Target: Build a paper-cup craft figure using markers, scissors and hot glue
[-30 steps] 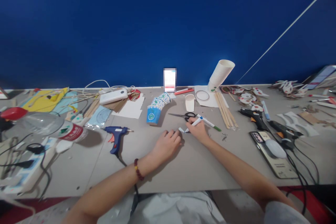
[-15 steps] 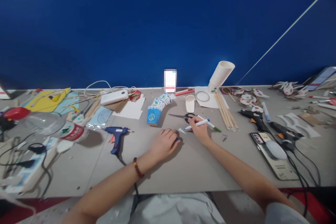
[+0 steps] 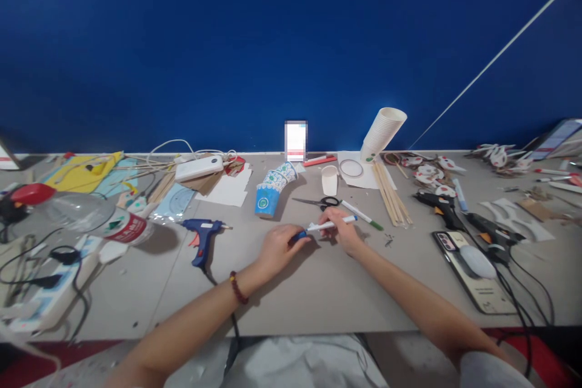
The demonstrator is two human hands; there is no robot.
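Note:
My left hand [image 3: 282,247] rests low over the table, its thumb and fingers closed on a blue marker cap [image 3: 299,234]. Facing it, my right hand [image 3: 340,230] grips a white marker [image 3: 334,224] with a blue end; the marker's tip points left, close to the cap. Whether tip and cap touch is too small to tell. Black-handled scissors [image 3: 328,201] lie just beyond my right hand, beside a white marker with a green end [image 3: 362,216]. A blue paper cup [image 3: 266,200] joined to patterned cups [image 3: 280,176] lies beyond my left hand.
A blue glue gun [image 3: 202,241] and a plastic bottle [image 3: 109,221] are at the left. Wooden sticks [image 3: 391,194], a small white cup [image 3: 330,180] and a tall cup stack [image 3: 384,133] stand or lie farther back. A phone [image 3: 473,276] and black glue guns are at the right.
My right hand has turned the marker so its tip points at the cap, nearer my left hand. The left thumb and fingers now show the cap between them. The small white scrap is no longer distinct.

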